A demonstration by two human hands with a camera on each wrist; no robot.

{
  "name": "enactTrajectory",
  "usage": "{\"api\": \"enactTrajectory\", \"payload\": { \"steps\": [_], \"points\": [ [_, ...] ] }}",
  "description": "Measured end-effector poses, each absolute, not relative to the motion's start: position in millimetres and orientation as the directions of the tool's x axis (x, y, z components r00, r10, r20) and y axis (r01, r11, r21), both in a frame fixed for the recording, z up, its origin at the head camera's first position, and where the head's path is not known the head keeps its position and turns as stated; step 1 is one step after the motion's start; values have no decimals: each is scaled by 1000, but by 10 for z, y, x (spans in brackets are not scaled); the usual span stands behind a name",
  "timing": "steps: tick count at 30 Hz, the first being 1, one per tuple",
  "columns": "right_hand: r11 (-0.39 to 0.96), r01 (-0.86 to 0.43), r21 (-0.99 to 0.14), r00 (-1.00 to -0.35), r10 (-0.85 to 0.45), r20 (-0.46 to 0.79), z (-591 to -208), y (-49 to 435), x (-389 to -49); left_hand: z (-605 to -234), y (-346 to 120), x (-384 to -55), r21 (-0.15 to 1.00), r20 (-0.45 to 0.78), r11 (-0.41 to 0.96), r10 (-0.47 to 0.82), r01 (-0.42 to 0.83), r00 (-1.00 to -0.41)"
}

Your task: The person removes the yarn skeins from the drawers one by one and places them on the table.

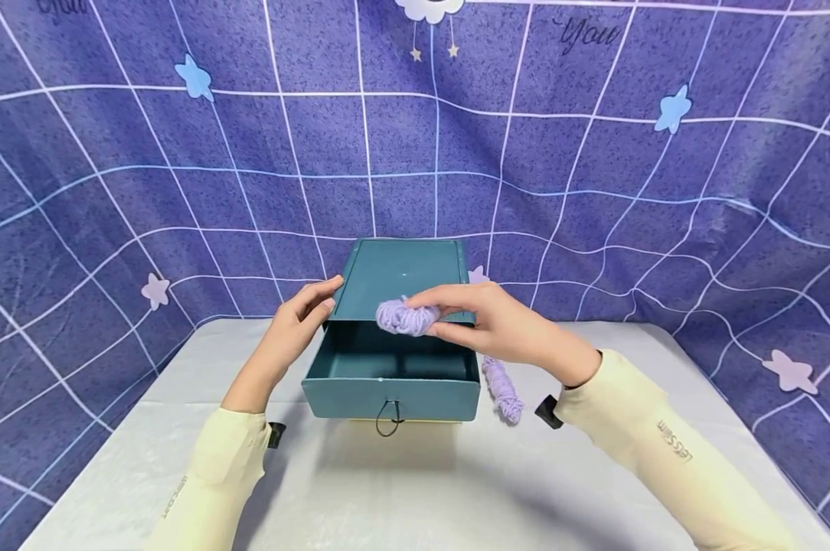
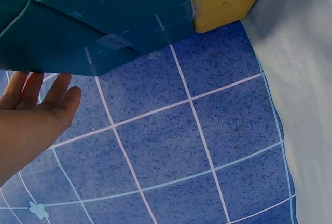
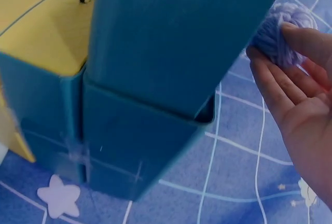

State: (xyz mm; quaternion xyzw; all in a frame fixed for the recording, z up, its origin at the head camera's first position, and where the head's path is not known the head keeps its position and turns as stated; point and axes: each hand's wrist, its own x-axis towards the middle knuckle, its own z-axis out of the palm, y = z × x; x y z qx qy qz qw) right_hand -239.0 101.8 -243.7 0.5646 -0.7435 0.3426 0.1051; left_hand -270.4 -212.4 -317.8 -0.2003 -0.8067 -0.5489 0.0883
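Note:
My right hand (image 1: pixel 487 317) pinches a small lilac yarn bundle (image 1: pixel 404 317) between thumb and fingers, above the pulled-out drawer (image 1: pixel 390 398) in the head view. The same yarn bundle (image 3: pixel 282 32) shows in the right wrist view beside the teal drawer wall. A teal drawer cabinet (image 1: pixel 404 275) stands on the table with a dark loop handle (image 1: pixel 389 419) on the drawer front. My left hand (image 1: pixel 301 321) rests against the cabinet's left side with fingers extended. A second, longer lilac yarn bundle (image 1: pixel 503 389) lies on the table to the right of the drawer.
A white cloth (image 1: pixel 201 398) covers the table. Behind it hangs a purple gridded curtain (image 1: pixel 415 138) with stars. In the left wrist view, a yellow section (image 2: pixel 223 1) adjoins the teal cabinet. Dark wrist pieces (image 1: pixel 549 412) stick out at both cuffs.

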Motion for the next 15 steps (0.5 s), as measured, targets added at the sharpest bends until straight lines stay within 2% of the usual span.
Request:
{"api": "enactTrajectory", "payload": {
  "steps": [8,15],
  "points": [
    [189,-883,-429,-437,-663,608,-2481,1290,-2391,-3191,-2130,-2702,853,356,314,233,417,-905],
    [239,-868,-436,-488,-579,654,-2584,1526,-2412,-3189,-2123,-2708,855,359,309,227,417,-905]
  ]
}}
